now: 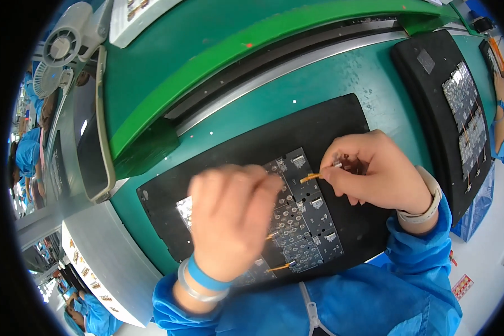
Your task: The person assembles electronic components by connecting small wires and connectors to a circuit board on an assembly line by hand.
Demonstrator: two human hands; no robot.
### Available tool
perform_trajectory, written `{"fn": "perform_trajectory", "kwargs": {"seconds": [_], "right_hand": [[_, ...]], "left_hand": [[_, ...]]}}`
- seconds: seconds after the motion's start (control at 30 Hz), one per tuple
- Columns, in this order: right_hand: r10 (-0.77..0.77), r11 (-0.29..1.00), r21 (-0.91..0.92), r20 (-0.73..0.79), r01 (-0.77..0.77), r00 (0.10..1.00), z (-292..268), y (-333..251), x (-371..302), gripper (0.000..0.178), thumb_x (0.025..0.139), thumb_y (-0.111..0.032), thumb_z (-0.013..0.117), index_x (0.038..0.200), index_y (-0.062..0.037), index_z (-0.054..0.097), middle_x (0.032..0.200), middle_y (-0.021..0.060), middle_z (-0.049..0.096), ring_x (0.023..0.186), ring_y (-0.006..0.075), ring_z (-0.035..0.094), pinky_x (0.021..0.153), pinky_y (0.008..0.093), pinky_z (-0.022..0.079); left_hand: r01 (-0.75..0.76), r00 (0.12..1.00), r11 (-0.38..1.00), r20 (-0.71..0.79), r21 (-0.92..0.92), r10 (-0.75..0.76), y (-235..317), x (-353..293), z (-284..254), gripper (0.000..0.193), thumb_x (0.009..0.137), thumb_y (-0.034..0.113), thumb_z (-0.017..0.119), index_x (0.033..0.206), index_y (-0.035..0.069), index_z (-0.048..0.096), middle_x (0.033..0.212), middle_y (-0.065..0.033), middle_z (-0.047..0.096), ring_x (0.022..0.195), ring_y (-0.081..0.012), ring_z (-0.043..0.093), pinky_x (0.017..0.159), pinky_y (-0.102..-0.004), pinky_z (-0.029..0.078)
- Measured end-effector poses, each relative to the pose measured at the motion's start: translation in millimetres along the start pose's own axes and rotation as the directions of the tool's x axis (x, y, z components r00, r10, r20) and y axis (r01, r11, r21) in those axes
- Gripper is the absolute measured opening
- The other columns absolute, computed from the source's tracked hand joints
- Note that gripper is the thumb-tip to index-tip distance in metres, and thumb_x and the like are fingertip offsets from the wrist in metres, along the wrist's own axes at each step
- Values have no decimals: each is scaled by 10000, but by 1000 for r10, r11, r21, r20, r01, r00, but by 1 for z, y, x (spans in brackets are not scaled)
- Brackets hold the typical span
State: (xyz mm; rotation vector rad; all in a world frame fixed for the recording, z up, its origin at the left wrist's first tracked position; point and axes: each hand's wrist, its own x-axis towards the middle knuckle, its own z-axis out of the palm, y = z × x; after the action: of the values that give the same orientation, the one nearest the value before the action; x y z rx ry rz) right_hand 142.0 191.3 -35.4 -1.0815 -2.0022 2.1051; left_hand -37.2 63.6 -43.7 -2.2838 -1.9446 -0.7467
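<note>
"What's the right hand [369, 173] doing?"
"Pinching a small orange strip [309, 177] over the far right edge of the circuit board [305, 218] (whether the two touch, I can't tell)."
"And the left hand [229, 215]?"
"Blurred, above the board's left part; I can't tell whether its fingers grip anything."
"Under the board?"
"A black pad [322, 126]."

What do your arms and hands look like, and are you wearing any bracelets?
The left hand and right hand are bare, without gloves. The left sleeve and right sleeve are bright blue. The left wrist has a blue band and a whitish band; the right wears a cream band.
</note>
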Motion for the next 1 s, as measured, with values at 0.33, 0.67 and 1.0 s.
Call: {"fn": "perform_trajectory", "kwargs": {"seconds": [0.33, 0.67, 1.0], "right_hand": [[-5, 984, -180, -90, -11, 996, 0, 7, 5, 201, 808, -140, 688, 714, 13, 599, 553, 82, 562, 449, 140, 538, 413, 243, 362], [-50, 973, -230, -106, 24, 993, -1, 9, 6, 184, 751, -140, 688, 715, 24, 612, 591, 160, 571, 498, 302, 563, 456, 326, 412], [-31, 981, -194, -116, 8, 993, -5, 8, 4, 201, 748, -157, 704, 713, 14, 604, 594, 156, 566, 492, 287, 565, 459, 320, 414]], "left_hand": [[66, 967, 996, 242, 54, -77, 24, -11, -2, 371, 712, 124, 582, 1065, 21, 635, 1033, -69, 569, 908, -207, 549, 834, -378, 414], [-9, 960, 986, 278, 168, -39, 29, -13, 7, 410, 721, 147, 542, 1108, 50, 635, 1041, -61, 538, 930, -175, 527, 858, -386, 407], [-48, 959, 972, 282, 231, -19, 33, -8, 12, 429, 732, 171, 525, 1145, 133, 634, 1009, -52, 510, 906, -179, 510, 865, -400, 409]]}}
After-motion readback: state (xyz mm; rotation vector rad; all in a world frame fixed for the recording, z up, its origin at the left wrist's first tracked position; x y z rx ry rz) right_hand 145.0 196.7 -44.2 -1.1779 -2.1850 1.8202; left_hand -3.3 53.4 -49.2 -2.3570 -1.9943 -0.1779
